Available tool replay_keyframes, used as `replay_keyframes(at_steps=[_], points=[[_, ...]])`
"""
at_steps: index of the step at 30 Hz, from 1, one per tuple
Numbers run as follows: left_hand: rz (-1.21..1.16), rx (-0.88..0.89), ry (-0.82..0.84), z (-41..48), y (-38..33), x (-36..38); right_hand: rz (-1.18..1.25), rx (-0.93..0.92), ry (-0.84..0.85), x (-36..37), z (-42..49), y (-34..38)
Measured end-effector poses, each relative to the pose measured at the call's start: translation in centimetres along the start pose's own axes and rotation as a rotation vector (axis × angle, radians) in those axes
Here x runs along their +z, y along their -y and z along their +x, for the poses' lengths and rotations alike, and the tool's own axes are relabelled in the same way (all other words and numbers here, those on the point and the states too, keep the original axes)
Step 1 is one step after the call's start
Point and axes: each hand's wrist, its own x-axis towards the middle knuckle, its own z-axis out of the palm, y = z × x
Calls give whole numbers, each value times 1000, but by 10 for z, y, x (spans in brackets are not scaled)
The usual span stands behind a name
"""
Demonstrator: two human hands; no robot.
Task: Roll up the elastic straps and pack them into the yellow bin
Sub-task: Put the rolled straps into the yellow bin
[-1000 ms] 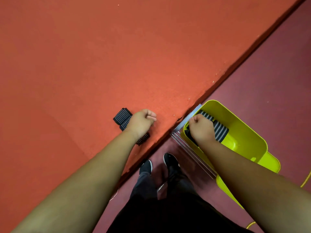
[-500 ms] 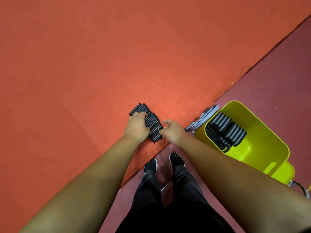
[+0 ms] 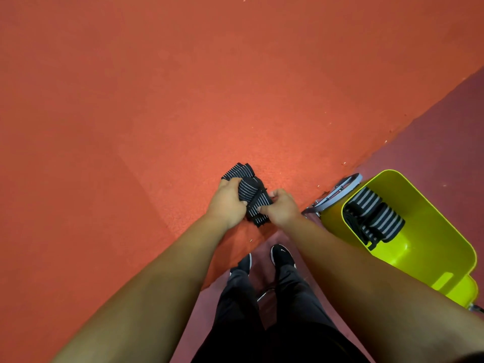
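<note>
Several rolled black-and-white striped elastic straps [image 3: 250,188] lie in a row on the orange table [image 3: 183,100] near its front edge. My left hand [image 3: 227,203] grips the rolls from the left side. My right hand [image 3: 281,206] pinches the nearest rolls from the right. The yellow bin [image 3: 429,231] stands to the right, below table level, and holds two rolled straps [image 3: 374,218] at its near-left end.
A grey metal frame [image 3: 337,192] sits between the table edge and the bin. My feet in black shoes [image 3: 281,255] stand on the maroon floor [image 3: 445,132] under the table edge.
My right hand left the bin, where it set down a roll, and crossed to the rolls on the table. Both hands now hold them.
</note>
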Motion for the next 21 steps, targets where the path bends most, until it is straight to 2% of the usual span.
replay_keyframes(at_steps=[12,21], points=[[-207,-96,-6,-5,2,-26,55,-50,25,-3,-12,1],[-260,35,38,-4,8,-28,133,-18,62,-1,-28,6]])
